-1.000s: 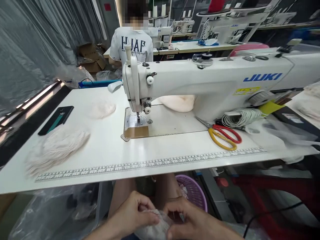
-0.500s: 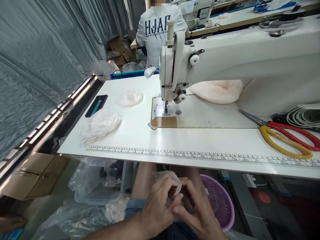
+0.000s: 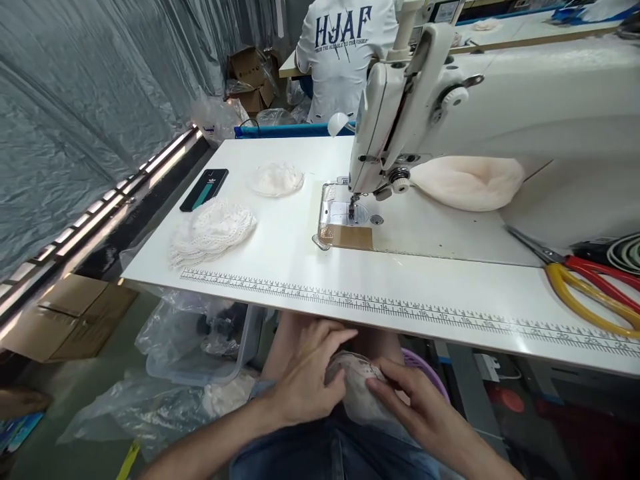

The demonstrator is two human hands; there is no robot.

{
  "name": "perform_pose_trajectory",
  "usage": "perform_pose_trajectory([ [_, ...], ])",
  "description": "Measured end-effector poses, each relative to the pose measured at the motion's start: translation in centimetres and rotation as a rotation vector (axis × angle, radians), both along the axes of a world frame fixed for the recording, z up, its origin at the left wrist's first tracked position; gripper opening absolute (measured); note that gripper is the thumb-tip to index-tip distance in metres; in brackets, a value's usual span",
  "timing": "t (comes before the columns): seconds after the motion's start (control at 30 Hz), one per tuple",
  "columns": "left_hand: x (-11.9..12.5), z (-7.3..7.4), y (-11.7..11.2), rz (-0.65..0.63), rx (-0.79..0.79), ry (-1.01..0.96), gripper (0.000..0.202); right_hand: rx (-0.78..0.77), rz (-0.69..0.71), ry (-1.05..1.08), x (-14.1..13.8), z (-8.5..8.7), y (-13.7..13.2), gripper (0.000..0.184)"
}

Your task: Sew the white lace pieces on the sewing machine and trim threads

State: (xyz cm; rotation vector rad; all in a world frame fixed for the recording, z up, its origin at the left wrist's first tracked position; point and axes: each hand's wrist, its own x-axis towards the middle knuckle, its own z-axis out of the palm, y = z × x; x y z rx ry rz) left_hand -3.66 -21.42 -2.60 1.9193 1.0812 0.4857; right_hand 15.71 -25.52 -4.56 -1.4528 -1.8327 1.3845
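Note:
Over my lap, below the table edge, a thin white lace-edged fabric piece (image 3: 357, 387) hangs in my right hand (image 3: 420, 407), its edge pinched between thumb and fingers. My left hand (image 3: 310, 373) is at the fabric's left side, fingers stretched and thumb apart; whether it touches the cloth is unclear. On the table above, a stack of white lace pieces (image 3: 215, 230) lies at the left, with a separate lace piece (image 3: 277, 181) behind it. The sewing machine (image 3: 390, 127) stands to the right, no fabric visible under its needle.
A dark phone (image 3: 204, 190) lies by the stack. Scissors with red and yellow handles (image 3: 590, 293) rest at right, and a pale cloth bundle (image 3: 470, 183) sits behind the needle. Below are a purple basket (image 3: 425, 370) and a clear bin (image 3: 200, 373). A person (image 3: 345, 67) sits ahead.
My hands have moved apart: the left went up and left off the fabric's edge, while the right keeps hold. More of the fabric shows. The view has shifted and tilted.

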Motion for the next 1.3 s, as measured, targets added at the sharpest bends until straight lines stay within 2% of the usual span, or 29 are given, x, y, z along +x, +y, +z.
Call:
perform_pose_trajectory([
  [0.07, 0.2, -0.4, 0.3, -0.082, -0.082, -0.005, 0.055, -0.03, 0.091, -0.054, 0.6, 0.7, 0.2, 0.032],
  [0.13, 0.3, -0.9, 0.4, -0.079, -0.179, -0.02, 0.049, -0.084, 0.157, -0.077, 1.3, 1.4, 0.3, 0.032],
  [0.23, -0.1, -1.1, 0.5, -0.006, -0.427, -0.115, 0.04, -0.199, 0.183, -0.054, 2.4, 2.0, 0.5, 0.034],
  [0.3, -0.5, -0.9, 0.6, -0.004, -0.623, -0.231, 0.038, -0.273, 0.181, -0.008, 2.7, 2.0, 0.6, 0.034],
  [0.37, -0.9, -0.5, 0.7, -0.045, -0.743, -0.304, 0.033, -0.322, 0.188, 0.046, 2.8, 1.9, 0.8, 0.033],
  [0.43, -1.1, 0.0, 0.7, -0.114, -0.754, -0.284, 0.032, -0.359, 0.189, 0.1, 2.6, 1.7, 0.9, 0.033],
  [0.53, -1.2, 0.2, 0.7, -0.188, -0.648, -0.211, 0.037, -0.408, 0.186, 0.177, 2.6, 1.4, 1.0, 0.035],
  [0.63, -1.0, -0.1, 0.5, -0.166, -0.576, -0.203, 0.018, -0.435, 0.194, 0.203, 2.8, 1.1, 0.9, 0.036],
  [0.73, -0.7, -0.4, 0.5, -0.159, -0.564, -0.232, 0.019, -0.447, 0.186, 0.199, 2.6, 0.9, 1.0, 0.035],
  [0.8, -0.7, -0.4, 0.5, -0.173, -0.587, -0.253, 0.022, -0.442, 0.168, 0.233, 2.2, 0.8, 1.0, 0.034],
  [1.0, -1.4, -0.3, 0.6, -0.125, -0.798, -0.213, 0.026, -0.521, 0.094, 0.367, 1.7, 0.2, 1.0, 0.032],
  [1.13, -1.6, -0.6, 0.5, -0.102, -0.884, -0.188, 0.027, -0.529, 0.105, 0.408, 2.0, 0.1, 1.1, 0.031],
  [1.3, -1.3, -0.6, 0.5, -0.069, -0.915, -0.185, 0.025, -0.566, 0.099, 0.472, 1.4, -0.1, 1.1, 0.025],
])
